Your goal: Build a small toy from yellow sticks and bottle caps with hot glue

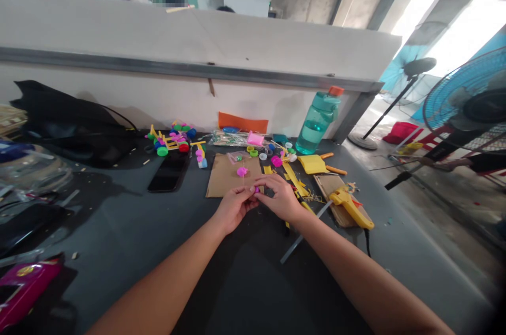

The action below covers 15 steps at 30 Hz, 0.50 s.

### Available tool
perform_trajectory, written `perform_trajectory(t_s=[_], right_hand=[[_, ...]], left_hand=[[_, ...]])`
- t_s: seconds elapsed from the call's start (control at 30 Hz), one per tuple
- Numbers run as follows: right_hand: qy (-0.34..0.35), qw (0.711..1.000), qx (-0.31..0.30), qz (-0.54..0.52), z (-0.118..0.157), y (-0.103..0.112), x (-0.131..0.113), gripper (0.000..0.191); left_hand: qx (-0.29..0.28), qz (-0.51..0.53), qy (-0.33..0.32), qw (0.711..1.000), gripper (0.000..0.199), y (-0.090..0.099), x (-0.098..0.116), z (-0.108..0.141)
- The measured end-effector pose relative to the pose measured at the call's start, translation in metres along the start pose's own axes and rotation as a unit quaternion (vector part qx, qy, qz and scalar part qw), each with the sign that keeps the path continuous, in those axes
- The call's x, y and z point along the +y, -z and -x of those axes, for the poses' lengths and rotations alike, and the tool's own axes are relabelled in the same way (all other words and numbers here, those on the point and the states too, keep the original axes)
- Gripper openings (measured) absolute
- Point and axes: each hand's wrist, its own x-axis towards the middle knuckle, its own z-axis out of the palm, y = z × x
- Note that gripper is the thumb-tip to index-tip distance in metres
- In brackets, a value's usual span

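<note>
My left hand (pixel 236 208) and my right hand (pixel 281 199) meet over the near edge of a brown cardboard piece (pixel 221 179). Between their fingertips is a small purple piece (pixel 256 190), mostly covered by the fingers; both hands are closed on it. A pink piece (pixel 242 172) lies on the cardboard just beyond, with a small clear bag (pixel 236 158) behind it. Right of my right hand, a yellow glue gun (pixel 350 207) rests on another board (pixel 330 187). Yellow strips (pixel 294 176) lie beyond the right hand.
A black phone (pixel 168 172) lies to the left, near colourful caps and sticks (pixel 174 140). A teal bottle (pixel 316 124) stands at the back. Orange-handled scissors (pixel 336 170), a clear glue stick (pixel 296 248), a black bag (pixel 75 124) and a magenta item (pixel 29 287) are around. Fans stand at right.
</note>
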Motion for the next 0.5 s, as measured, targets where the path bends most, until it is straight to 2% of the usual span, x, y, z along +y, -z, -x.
perform_trajectory(t_s=[0.5], right_hand=[[0.004, 1.0, -0.005, -0.003, 0.0011, 0.0006, 0.002, 0.021]], left_hand=[[0.007, 0.007, -0.003, 1.0, 0.018, -0.0004, -0.0004, -0.0007]])
